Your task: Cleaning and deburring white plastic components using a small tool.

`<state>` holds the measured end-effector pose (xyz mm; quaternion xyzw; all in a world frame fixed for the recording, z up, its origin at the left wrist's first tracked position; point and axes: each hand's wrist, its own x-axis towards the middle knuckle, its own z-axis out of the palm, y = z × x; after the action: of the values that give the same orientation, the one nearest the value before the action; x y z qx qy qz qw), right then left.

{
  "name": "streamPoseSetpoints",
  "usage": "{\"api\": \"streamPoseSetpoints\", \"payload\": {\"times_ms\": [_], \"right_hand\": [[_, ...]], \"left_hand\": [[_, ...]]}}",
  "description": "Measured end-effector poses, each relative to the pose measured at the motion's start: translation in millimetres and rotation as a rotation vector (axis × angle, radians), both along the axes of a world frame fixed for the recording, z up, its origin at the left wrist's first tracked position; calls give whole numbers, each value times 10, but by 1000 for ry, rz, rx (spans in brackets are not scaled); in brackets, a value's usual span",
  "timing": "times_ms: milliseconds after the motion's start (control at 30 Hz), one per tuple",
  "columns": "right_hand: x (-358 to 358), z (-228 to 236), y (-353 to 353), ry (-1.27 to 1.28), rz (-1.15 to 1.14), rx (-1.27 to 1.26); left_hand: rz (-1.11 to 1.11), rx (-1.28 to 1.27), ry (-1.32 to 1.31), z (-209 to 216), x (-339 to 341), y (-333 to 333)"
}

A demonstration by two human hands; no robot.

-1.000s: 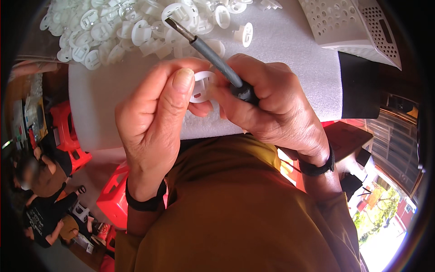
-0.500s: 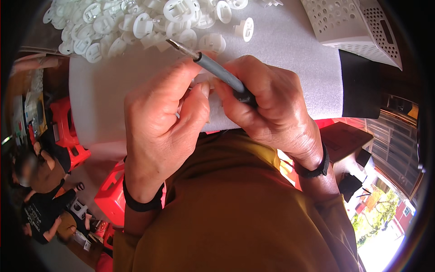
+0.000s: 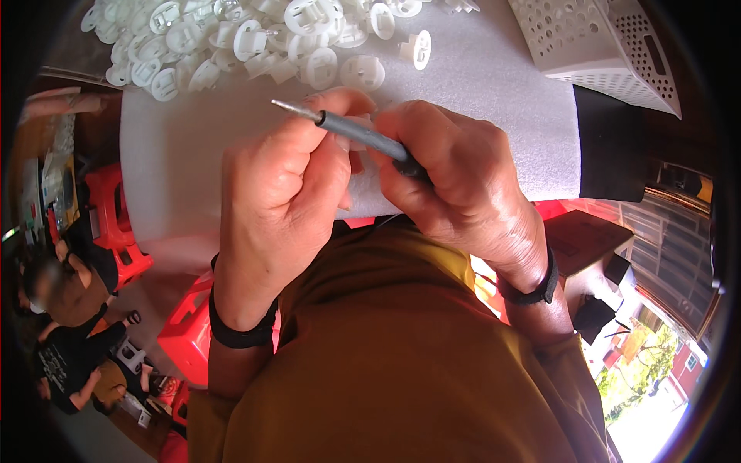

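My right hand point(image 3: 451, 166) is closed round a slim grey tool point(image 3: 363, 135) with a dark end and a narrow metal tip. Its tip points up and left, passing over my left fingers. I cannot tell exactly what kind of tool it is. My left hand point(image 3: 285, 185) is curled, its thumb and forefinger pinching a small whitish piece point(image 3: 356, 123), mostly hidden behind the tool and the fingers. The two hands nearly meet above the near part of the table. Beyond them lies a heap of round white plastic parts point(image 3: 312, 15), and one such part point(image 3: 421, 50) stands apart to the right.
White foam sheeting point(image 3: 494, 131) covers the table. A white perforated basket point(image 3: 567, 38) is at the far right. Red plastic stools point(image 3: 116, 224) stand to the left, with other people point(image 3: 73, 355) sitting beyond. A brown box point(image 3: 587, 239) is to the right.
The tool's tip has swung a little left and down, its shaft lying flatter. Both hands have shifted slightly, and the left fingers have moved around the whitish piece.
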<state>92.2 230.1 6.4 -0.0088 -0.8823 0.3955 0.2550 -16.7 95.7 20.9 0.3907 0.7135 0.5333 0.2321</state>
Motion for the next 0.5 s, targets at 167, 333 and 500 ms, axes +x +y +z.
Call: {"api": "streamPoseSetpoints", "payload": {"times_ms": [167,333,500], "right_hand": [[-5,67,-91,-109,-12,130],[-8,57,-61,-37,-28,17],[43,115,15,-144,-31,-359]], "left_hand": [[-18,67,-18,-128,-93,30],[45,35,192,-154,-26,24],[-51,-82,-134,119,-5,-77]]}}
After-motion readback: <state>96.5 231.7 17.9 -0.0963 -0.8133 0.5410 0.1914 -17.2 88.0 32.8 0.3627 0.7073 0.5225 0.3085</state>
